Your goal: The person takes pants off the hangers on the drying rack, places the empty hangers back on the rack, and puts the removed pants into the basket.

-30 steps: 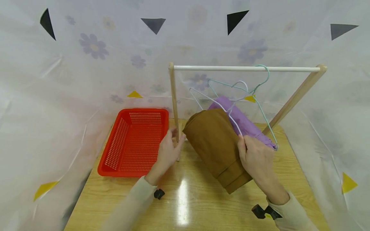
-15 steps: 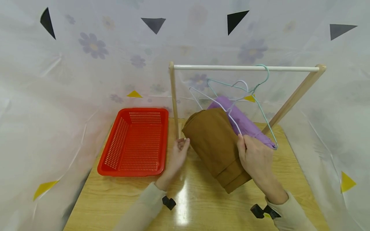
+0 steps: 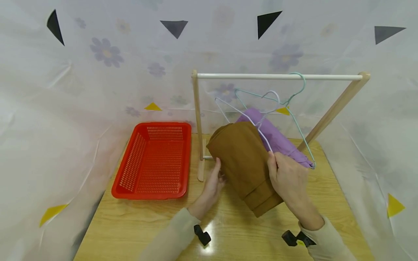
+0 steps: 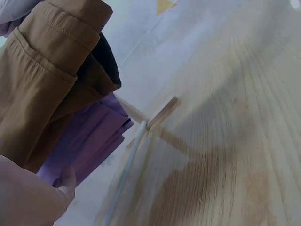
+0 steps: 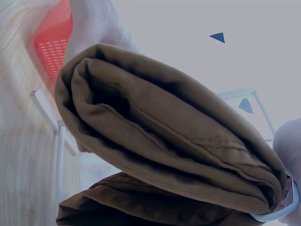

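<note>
Folded brown trousers [image 3: 241,159] hang at a slant over a pale lavender wire hanger [image 3: 259,125], whose hook is off the rail. My right hand [image 3: 289,177] grips the hanger's right corner together with the cloth edge. At the trousers' left edge is my left hand [image 3: 212,185], thumb up against the cloth, fingers partly hidden behind. The right wrist view looks into the layered fold ends of the brown trousers [image 5: 169,136]. Behind them, a folded purple garment [image 3: 277,139] hangs on a mint-green hanger [image 3: 286,104] hooked over the rail.
The rack's white rail [image 3: 241,76] runs between wooden legs [image 3: 197,116] on the wooden table [image 3: 130,224]. A red perforated basket [image 3: 187,159] stands left of the rack. Behind everything is a pale flowered curtain [image 3: 137,65].
My left hand has moved right and slightly down, from the rack's left leg to the left edge of the brown trousers. The right hand and hanger have stayed put.
</note>
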`<action>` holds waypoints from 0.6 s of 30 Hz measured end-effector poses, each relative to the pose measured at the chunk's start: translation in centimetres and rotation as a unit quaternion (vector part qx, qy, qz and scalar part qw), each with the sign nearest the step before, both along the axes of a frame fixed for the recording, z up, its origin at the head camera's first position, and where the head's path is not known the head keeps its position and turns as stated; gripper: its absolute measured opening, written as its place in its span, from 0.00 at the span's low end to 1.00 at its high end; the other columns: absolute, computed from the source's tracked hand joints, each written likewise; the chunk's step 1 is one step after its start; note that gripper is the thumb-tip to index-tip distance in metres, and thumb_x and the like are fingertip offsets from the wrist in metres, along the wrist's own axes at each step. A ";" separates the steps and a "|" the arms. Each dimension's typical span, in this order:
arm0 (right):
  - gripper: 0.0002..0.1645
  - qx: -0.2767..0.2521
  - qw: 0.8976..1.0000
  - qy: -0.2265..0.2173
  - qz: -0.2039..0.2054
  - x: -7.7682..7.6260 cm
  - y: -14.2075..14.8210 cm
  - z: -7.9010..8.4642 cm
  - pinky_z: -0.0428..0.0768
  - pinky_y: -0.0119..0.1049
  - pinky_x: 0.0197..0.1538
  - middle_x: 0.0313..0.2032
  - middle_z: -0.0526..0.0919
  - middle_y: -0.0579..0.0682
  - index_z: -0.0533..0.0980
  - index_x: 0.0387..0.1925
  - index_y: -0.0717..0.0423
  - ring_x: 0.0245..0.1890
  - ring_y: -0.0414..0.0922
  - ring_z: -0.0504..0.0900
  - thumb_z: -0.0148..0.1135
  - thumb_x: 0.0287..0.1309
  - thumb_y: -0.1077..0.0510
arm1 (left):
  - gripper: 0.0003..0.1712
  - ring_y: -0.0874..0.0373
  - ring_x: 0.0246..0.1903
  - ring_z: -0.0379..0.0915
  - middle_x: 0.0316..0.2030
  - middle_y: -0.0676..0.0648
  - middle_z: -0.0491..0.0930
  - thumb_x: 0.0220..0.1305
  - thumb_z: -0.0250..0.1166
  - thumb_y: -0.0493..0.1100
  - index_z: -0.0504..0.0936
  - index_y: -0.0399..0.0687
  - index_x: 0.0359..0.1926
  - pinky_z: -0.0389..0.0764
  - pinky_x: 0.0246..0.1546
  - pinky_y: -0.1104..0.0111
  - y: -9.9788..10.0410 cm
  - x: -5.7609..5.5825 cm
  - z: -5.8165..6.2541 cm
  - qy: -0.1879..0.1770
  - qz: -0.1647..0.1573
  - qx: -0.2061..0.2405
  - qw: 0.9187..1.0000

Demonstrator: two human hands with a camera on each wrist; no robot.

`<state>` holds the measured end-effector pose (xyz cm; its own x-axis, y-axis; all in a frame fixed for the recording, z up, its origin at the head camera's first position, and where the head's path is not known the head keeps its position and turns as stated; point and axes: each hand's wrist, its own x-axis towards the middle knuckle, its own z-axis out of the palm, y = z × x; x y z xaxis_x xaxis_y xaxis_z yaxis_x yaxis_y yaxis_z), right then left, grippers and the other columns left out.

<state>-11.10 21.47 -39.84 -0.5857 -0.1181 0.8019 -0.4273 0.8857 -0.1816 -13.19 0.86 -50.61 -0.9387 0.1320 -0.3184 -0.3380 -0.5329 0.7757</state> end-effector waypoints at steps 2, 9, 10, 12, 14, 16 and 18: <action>0.32 0.001 1.000 0.000 0.000 0.0 0.0 0.0 0.45 0.29 0.19 0.10 0.56 0.46 0.58 0.14 0.51 0.12 0.38 0.51 0.45 0.79 0.49 | 0.35 0.61 0.43 0.75 0.47 0.54 0.80 0.78 0.54 0.67 0.72 0.44 0.67 0.76 0.47 0.70 0.4 0.0 0.1 -0.005 0.002 0.013 1.000; 0.33 -0.001 1.000 0.001 0.002 -0.1 0.0 -0.2 0.45 0.29 0.19 0.10 0.56 0.46 0.58 0.14 0.52 0.12 0.38 0.51 0.44 0.81 0.48 | 0.43 0.55 0.62 0.75 0.64 0.50 0.78 0.74 0.58 0.70 0.67 0.46 0.76 0.73 0.69 0.59 1.2 -0.3 0.2 0.000 0.011 0.037 0.999; 0.33 0.001 1.000 0.000 0.002 -0.1 -0.1 -0.2 0.45 0.29 0.19 0.10 0.56 0.46 0.58 0.14 0.52 0.12 0.38 0.50 0.44 0.80 0.49 | 0.43 0.55 0.63 0.74 0.65 0.50 0.77 0.74 0.58 0.70 0.67 0.48 0.76 0.71 0.70 0.58 1.3 -0.4 0.2 0.001 0.008 0.045 0.999; 0.31 0.002 1.000 -0.002 0.003 -0.1 -0.1 -0.3 0.45 0.29 0.19 0.11 0.56 0.46 0.58 0.14 0.52 0.12 0.38 0.50 0.46 0.79 0.50 | 0.43 0.57 0.63 0.74 0.64 0.53 0.78 0.73 0.59 0.70 0.67 0.50 0.76 0.70 0.71 0.59 1.5 -0.6 0.2 0.001 0.003 0.063 0.998; 0.30 0.000 1.000 -0.004 0.005 -0.1 -0.1 -0.4 0.46 0.29 0.19 0.11 0.56 0.46 0.58 0.14 0.52 0.13 0.38 0.51 0.48 0.77 0.52 | 0.41 0.59 0.61 0.74 0.61 0.56 0.79 0.73 0.60 0.70 0.67 0.52 0.75 0.70 0.69 0.62 1.7 -0.7 0.2 0.002 -0.008 0.080 0.997; 0.29 -0.002 1.000 -0.006 0.006 0.0 -0.2 -0.4 0.46 0.29 0.19 0.11 0.56 0.46 0.59 0.14 0.52 0.13 0.38 0.51 0.50 0.76 0.54 | 0.39 0.62 0.59 0.76 0.57 0.58 0.81 0.73 0.60 0.70 0.68 0.53 0.73 0.72 0.66 0.65 1.8 -0.6 0.2 0.002 -0.021 0.093 0.995; 0.28 -0.006 1.000 -0.006 0.005 -0.1 -0.2 -0.6 0.47 0.29 0.19 0.11 0.57 0.46 0.59 0.15 0.51 0.13 0.38 0.52 0.51 0.75 0.54 | 0.37 0.64 0.56 0.78 0.54 0.60 0.82 0.73 0.61 0.68 0.70 0.52 0.71 0.75 0.64 0.67 1.9 -0.5 0.3 0.001 -0.026 0.106 0.994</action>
